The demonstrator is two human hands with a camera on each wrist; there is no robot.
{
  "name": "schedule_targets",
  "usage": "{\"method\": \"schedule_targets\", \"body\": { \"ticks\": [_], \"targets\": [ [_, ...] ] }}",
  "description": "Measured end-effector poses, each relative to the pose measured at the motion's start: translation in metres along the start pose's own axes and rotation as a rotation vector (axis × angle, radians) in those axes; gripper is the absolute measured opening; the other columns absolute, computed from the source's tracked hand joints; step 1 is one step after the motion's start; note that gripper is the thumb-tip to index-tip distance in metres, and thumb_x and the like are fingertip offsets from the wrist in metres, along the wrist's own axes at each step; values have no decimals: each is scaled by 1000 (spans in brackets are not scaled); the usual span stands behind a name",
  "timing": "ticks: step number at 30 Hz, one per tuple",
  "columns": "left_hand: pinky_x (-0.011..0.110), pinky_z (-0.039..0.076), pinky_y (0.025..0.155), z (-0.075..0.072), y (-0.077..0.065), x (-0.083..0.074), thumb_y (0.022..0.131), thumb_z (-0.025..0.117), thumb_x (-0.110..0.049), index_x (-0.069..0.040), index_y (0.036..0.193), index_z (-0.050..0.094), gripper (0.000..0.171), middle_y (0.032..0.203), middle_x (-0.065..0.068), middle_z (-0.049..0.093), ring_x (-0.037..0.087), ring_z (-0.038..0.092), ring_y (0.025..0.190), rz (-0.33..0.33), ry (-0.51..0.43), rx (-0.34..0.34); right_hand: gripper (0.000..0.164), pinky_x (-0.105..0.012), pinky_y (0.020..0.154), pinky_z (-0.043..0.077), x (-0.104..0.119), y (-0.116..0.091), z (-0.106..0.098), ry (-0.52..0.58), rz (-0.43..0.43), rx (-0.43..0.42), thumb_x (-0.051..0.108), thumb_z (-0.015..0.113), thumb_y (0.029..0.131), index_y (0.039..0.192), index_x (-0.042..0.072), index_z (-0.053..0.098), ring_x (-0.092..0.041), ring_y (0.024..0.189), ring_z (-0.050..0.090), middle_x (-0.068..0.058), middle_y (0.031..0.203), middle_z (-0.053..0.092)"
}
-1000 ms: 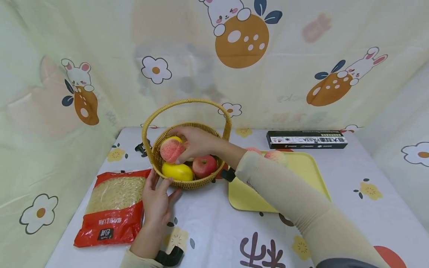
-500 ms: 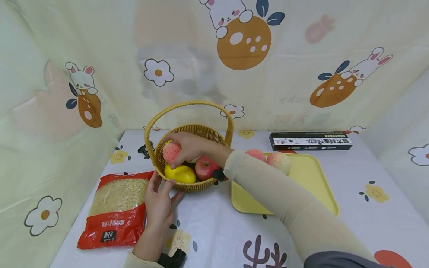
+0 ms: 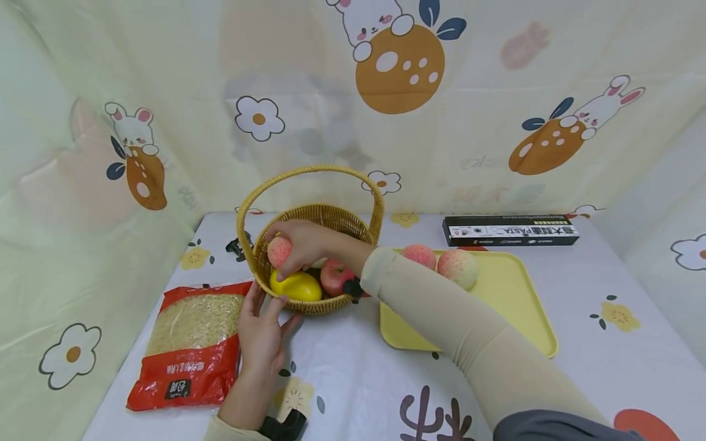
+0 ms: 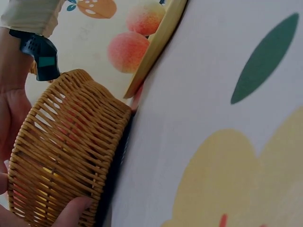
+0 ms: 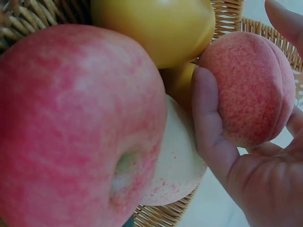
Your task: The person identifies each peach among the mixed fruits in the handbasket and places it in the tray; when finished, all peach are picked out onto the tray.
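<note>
In the head view my right hand [image 3: 303,242] grips a pink peach [image 3: 279,250] inside the left part of a wicker basket [image 3: 322,306]. The right wrist view shows its fingers curled round the peach's side, with the thumb held off it. My left hand [image 3: 261,337] holds the basket's near left wall, fingertips at the rim and thumb low near the base. Beside the peach in the basket lie a yellow lemon-like fruit [image 3: 298,286] and a red apple [image 3: 335,277]. A pale, pink-speckled fruit [image 5: 175,161] sits partly hidden behind the apple.
To the right, a yellow tray [image 3: 513,306] bears two peaches [image 3: 459,268] under the right forearm's far side. A black pasta box [image 3: 510,231] lies behind it. A red-and-clear bag of grain [image 3: 190,349] lies by the left hand. A small black object [image 3: 237,246] stands behind the basket.
My right hand has shifted left and turned over the peach, covering more of it and of the yellow fruit behind. The left hand keeps its hold on the basket.
</note>
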State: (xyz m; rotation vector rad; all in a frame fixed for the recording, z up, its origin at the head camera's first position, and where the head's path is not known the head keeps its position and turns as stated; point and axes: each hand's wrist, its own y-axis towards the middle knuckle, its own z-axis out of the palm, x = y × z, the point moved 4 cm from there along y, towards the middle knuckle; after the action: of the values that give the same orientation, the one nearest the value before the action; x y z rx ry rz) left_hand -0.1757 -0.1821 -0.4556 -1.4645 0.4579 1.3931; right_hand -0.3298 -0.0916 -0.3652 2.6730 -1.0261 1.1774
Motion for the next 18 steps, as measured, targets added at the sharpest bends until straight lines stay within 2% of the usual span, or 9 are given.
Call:
{"method": "schedule_targets", "body": {
  "ticks": [2, 4, 9, 14, 18],
  "targets": [
    [48, 63, 96, 0, 0, 0, 100, 69, -18, -39, 168, 26, 83, 176, -7, 25, 29, 43, 150, -2, -3, 1, 79, -25, 71, 63, 1, 0, 1, 7, 3, 2, 29, 93, 78, 144, 17, 53, -21, 90, 68, -7, 143, 55],
    [48, 63, 97, 0, 0, 0, 100, 69, -18, -39, 168, 26, 83, 176, -7, 26, 30, 44, 150, -4, -4, 2, 78, -26, 71, 63, 2, 0, 2, 0, 3, 11, 29, 93, 78, 144, 17, 53, -20, 87, 68, -6, 141, 56],
    [47, 63, 96, 0, 2, 0, 99, 70, -18, -38, 168, 27, 83, 175, -7, 27, 30, 44, 151, -9, -3, -5, 77, -24, 78, 61, 4, 1, 5, -58, -9, 37, 30, 91, 79, 146, 15, 56, -17, 96, 66, -3, 140, 60],
    [49, 63, 97, 0, 3, -1, 99, 70, -18, -38, 168, 27, 84, 175, -6, 27, 30, 42, 153, -9, 1, -9, 74, -26, 70, 64, 6, 1, 6, -39, 14, 42, 26, 91, 79, 143, 13, 56, -19, 86, 70, -5, 133, 62],
    [51, 62, 98, 0, 2, -1, 99, 69, -18, -37, 168, 27, 83, 176, -5, 26, 31, 42, 153, -5, 2, -12, 74, -23, 70, 62, 5, 2, 6, -56, 16, 33, 28, 93, 78, 141, 13, 57, -18, 89, 68, -3, 129, 64]
  ]
}}
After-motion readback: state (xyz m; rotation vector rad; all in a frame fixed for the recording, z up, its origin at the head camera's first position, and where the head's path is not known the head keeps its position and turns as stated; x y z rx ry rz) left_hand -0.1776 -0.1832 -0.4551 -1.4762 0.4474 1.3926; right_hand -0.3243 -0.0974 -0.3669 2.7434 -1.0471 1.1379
